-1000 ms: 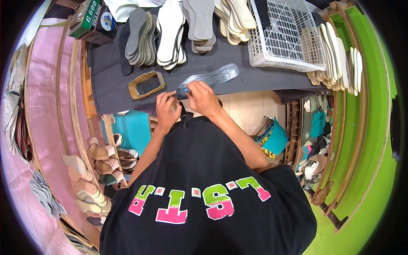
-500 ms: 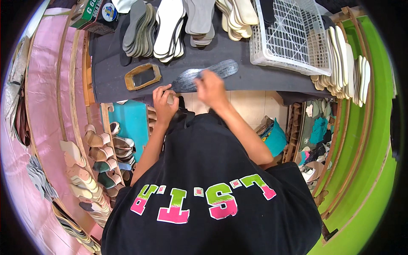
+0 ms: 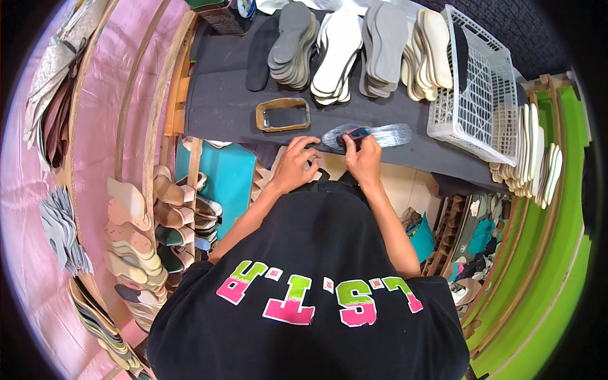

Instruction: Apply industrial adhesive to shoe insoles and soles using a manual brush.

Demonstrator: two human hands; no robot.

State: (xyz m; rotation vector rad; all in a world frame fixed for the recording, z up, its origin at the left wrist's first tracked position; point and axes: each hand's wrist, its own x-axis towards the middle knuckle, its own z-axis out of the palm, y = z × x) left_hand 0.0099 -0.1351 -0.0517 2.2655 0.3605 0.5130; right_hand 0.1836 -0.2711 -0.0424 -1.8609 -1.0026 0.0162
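A dark insole (image 3: 394, 135), glossy and streaked with a wet-looking coat, lies along the table's near edge. Over its left half, my right hand (image 3: 365, 158) is closed round a slim dark tool (image 3: 360, 133) whose working end is hidden, so I cannot tell its exact kind. My left hand (image 3: 294, 166) is at the insole's left end, fingers bent and fingertips holding its edge. Beyond that hand stands an open, eight-sided tan container (image 3: 259, 118) with dark content.
Stacks of grey insoles (image 3: 292, 47), white insoles (image 3: 335, 57) and cream insoles (image 3: 434, 50) line the table's back. A white plastic crate (image 3: 443, 130) stands at right. Shoes (image 3: 171, 190) on racks flank me at left, and more pale insoles (image 3: 527, 149) at right.
The view has shifted, so the table sits further right and lower in the picture. My right hand has moved toward the insole's left half, and the dark tool now shows clearly.
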